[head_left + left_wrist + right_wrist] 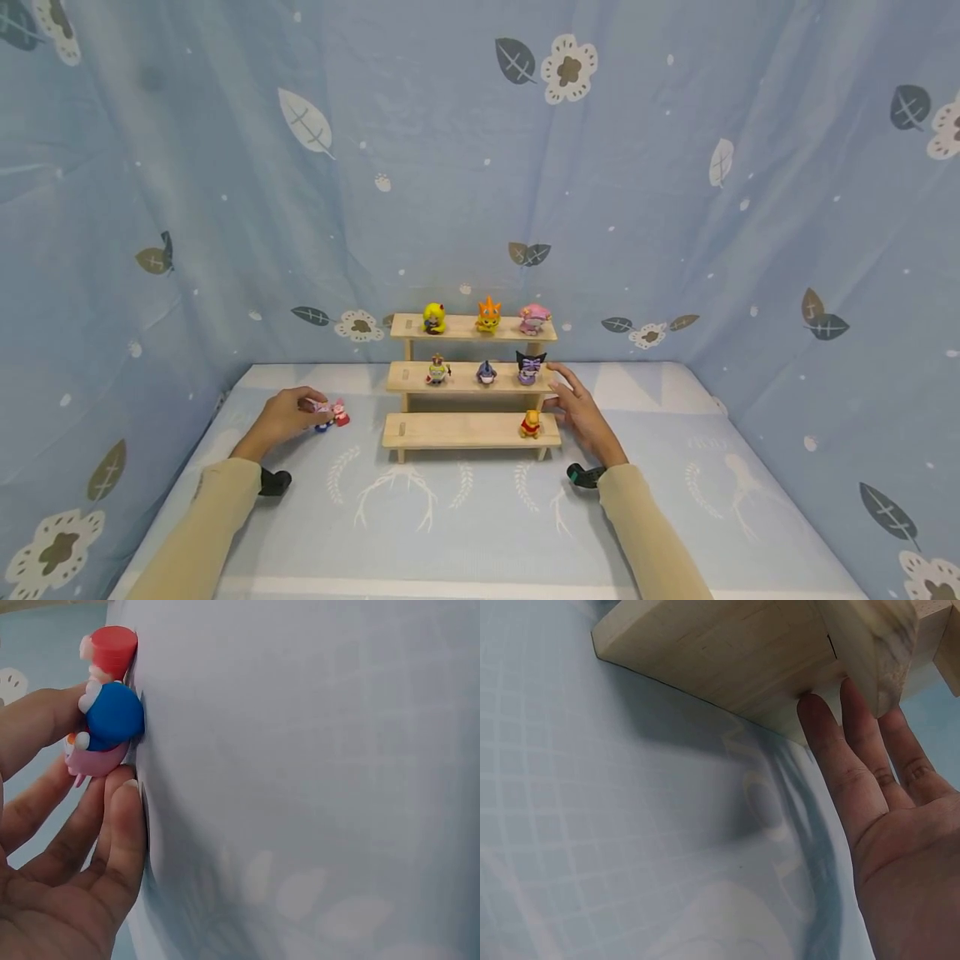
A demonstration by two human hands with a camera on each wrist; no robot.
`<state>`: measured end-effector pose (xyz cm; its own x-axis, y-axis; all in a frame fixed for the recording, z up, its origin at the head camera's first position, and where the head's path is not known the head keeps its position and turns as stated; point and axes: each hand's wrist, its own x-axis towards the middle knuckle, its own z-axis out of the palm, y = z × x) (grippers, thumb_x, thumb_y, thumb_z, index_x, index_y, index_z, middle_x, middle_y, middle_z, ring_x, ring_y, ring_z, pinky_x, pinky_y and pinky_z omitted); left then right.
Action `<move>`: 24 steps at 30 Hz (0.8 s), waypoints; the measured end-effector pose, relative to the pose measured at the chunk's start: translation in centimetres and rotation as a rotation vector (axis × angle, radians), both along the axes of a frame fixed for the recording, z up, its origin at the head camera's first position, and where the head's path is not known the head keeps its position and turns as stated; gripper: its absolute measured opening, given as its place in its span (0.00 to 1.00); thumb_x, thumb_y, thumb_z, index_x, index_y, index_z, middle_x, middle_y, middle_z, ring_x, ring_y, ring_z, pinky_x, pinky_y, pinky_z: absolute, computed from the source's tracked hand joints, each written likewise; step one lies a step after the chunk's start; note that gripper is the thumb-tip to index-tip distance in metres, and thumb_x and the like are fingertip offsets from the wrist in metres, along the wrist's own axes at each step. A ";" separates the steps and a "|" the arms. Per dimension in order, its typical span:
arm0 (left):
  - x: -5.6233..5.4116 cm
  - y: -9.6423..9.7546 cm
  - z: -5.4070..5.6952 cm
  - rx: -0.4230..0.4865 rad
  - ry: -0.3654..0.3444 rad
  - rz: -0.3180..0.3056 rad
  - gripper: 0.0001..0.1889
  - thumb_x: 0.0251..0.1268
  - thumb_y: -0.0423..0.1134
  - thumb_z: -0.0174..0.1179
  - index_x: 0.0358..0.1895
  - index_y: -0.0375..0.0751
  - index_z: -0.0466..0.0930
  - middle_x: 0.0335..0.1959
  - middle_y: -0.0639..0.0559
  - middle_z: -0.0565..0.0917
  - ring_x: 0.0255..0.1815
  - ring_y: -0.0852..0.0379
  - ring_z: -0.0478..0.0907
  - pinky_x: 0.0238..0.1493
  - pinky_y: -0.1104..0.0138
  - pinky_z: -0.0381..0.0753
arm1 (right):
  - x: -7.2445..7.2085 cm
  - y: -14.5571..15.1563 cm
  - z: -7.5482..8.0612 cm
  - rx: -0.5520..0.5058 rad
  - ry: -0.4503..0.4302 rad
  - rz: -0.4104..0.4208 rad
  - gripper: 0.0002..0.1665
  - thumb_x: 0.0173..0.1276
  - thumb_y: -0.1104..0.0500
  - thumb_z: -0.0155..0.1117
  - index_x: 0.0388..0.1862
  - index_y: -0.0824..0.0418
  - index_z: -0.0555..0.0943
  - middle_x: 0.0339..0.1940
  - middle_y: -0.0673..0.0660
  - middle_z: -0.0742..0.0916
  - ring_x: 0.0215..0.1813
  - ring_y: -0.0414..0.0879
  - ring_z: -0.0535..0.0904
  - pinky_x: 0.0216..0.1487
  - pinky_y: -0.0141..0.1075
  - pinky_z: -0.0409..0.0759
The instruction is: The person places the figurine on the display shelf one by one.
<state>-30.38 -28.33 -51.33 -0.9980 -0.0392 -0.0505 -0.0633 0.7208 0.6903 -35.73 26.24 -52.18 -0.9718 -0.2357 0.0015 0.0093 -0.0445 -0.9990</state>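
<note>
On the left of the table, my left hand (291,414) pinches a small toy figurine (114,714) with a blue body and pink head, low at the table surface. Right beside it is a second figurine (341,412), pink with a red dress; its red base also shows in the left wrist view. My right hand (581,408) is at the right end of a three-step wooden display shelf (450,429). Its fingers extend, fingertips right at the wood in the right wrist view. A yellow bear figurine (531,425) in a red top sits at the bottom step's right end.
The middle step bears a crowned figurine (437,371), a blue-grey one (487,372) and a purple one with black ears (528,369). On top are yellow (434,319), orange (488,317) and pink (535,320) figurines. A blue patterned curtain (450,183) hangs behind.
</note>
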 end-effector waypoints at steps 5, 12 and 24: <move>0.1 0.0 0.3 0.014 0.057 0.004 0.22 0.65 0.45 0.72 0.56 0.36 0.80 0.48 0.37 0.81 0.38 0.48 0.79 0.38 0.59 0.80 | 0.0 -0.2 0.1 0.007 -0.008 -0.006 0.35 0.80 0.42 0.58 0.81 0.44 0.62 0.71 0.65 0.73 0.51 0.52 0.81 0.52 0.45 0.82; 0.6 0.1 0.4 0.025 0.087 0.003 0.22 0.65 0.44 0.73 0.56 0.36 0.79 0.51 0.34 0.81 0.37 0.49 0.83 0.34 0.61 0.83 | 0.0 -0.3 0.3 0.003 -0.022 0.002 0.33 0.81 0.43 0.57 0.80 0.42 0.62 0.72 0.65 0.71 0.51 0.53 0.81 0.53 0.46 0.82; 1.3 1.0 1.5 0.020 0.240 -0.019 0.21 0.64 0.45 0.74 0.55 0.41 0.81 0.45 0.40 0.86 0.44 0.46 0.84 0.35 0.62 0.82 | -0.1 0.0 -0.4 -0.027 -0.022 -0.013 0.30 0.80 0.43 0.58 0.78 0.40 0.65 0.69 0.65 0.75 0.49 0.52 0.82 0.52 0.49 0.82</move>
<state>-29.09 -27.29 -49.83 -0.9820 -0.0218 0.1877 0.1176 0.7066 0.6978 -35.80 26.20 -52.54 -0.9746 -0.2233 -0.0142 0.0309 -0.0717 -0.9969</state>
